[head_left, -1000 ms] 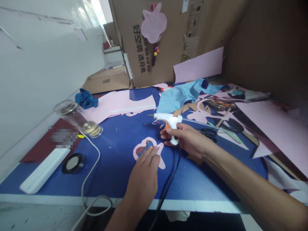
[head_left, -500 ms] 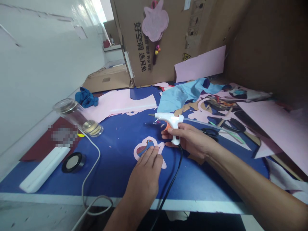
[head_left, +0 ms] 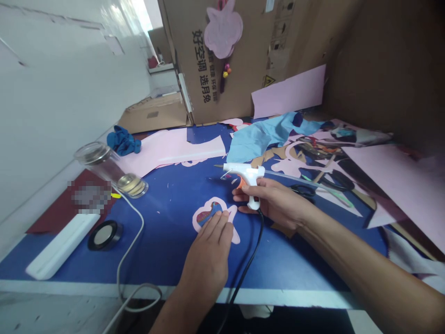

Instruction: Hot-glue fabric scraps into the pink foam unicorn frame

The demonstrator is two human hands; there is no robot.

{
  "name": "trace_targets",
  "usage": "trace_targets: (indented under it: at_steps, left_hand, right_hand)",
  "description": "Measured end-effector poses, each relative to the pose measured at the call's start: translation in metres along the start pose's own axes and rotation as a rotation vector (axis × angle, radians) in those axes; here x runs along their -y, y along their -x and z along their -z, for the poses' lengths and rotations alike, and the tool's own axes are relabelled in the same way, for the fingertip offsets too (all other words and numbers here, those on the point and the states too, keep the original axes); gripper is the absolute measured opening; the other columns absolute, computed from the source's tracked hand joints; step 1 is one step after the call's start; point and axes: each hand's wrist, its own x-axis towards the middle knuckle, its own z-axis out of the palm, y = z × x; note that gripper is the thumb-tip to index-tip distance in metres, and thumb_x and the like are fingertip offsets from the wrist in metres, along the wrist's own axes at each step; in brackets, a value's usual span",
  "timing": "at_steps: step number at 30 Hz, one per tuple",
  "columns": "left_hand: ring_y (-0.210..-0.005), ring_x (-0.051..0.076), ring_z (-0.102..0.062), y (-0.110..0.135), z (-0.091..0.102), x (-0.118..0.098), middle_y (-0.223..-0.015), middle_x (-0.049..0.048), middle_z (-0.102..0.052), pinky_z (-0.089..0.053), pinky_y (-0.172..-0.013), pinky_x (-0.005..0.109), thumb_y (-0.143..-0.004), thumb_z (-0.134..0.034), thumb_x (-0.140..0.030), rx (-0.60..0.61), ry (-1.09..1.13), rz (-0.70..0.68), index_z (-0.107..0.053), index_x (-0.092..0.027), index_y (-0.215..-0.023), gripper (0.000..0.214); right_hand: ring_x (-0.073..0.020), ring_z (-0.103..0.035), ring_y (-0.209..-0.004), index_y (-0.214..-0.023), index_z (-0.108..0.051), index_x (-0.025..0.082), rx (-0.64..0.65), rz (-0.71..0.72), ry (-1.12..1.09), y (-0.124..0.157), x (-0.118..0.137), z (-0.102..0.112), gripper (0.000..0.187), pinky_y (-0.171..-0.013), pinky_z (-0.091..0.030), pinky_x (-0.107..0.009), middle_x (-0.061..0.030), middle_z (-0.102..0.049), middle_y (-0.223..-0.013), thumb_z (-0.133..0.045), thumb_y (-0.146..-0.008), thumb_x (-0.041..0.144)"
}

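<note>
My right hand [head_left: 269, 200] is shut around the grip of a white hot glue gun [head_left: 245, 175], which has an orange trigger and a nozzle pointing left. A long glue stick [head_left: 292, 179] runs from the gun's back end toward the right. A black power cord [head_left: 252, 253] drops from the gun's handle over the table's front edge. My left hand [head_left: 208, 248] lies flat, fingertips pressing on a pink paper cutout [head_left: 215, 208] with a blue and red patterned piece [head_left: 206, 215] on it. The fingers hide part of the cutout.
The blue tabletop [head_left: 167, 246] holds a glass tumbler [head_left: 111, 170], a black tape roll [head_left: 104, 235], a white bar [head_left: 62, 247], a white cord [head_left: 130, 246], and black-handled scissors [head_left: 302, 191]. Pink sheets [head_left: 174, 148], light blue cloth [head_left: 264, 137] and scraps lie behind. A cardboard box [head_left: 222, 60] stands at the back.
Both hands stay almost still, with the glue gun held in the same pose. The whole view shifts slightly as my head moves.
</note>
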Motion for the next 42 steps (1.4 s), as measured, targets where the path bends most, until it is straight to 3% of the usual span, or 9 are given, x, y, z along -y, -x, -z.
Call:
trace_targets:
  at_steps: [24, 31, 42]
  left_hand:
    - [-0.152, 0.034, -0.051, -0.001, 0.002, -0.002, -0.159, 0.0209, -0.058, -0.055, -0.119, 0.055, -0.097, -0.037, 0.002, 0.021, -0.007, 0.016, -0.062, -0.007, -0.139, 0.05]
    - [-0.153, 0.033, -0.05, 0.001, 0.0, 0.0, -0.162, 0.019, -0.055, -0.053, -0.119, 0.056, -0.096, -0.037, 0.004, 0.019, 0.0, 0.009, -0.058, -0.011, -0.149, 0.059]
    - [-0.153, 0.034, -0.05, 0.003, -0.006, 0.001, -0.159, 0.0182, -0.059, -0.052, -0.121, 0.057, -0.097, -0.041, 0.0, -0.005, 0.026, 0.015, -0.056, -0.01, -0.153, 0.058]
  right_hand:
    - [-0.0212, -0.073, -0.098, -0.097, -0.077, 0.017, 0.019, 0.037, -0.045, -0.003, -0.005, -0.004, 0.008, -0.078, -0.066, -0.032, -0.0111, -0.077, -0.11, -0.08, -0.092, 0.021]
    - [-0.0216, -0.073, -0.1, -0.099, -0.077, 0.016, 0.059, 0.054, -0.071, -0.003, -0.008, -0.009, 0.011, -0.081, -0.066, -0.033, -0.0122, -0.077, -0.112, -0.082, -0.091, 0.022]
    - [-0.0209, -0.073, -0.097, -0.093, -0.073, 0.016, 0.088, 0.04, -0.038, 0.0, -0.011, -0.014, 0.018, -0.083, -0.064, -0.033, -0.0102, -0.078, -0.1, -0.087, -0.086, 0.025]
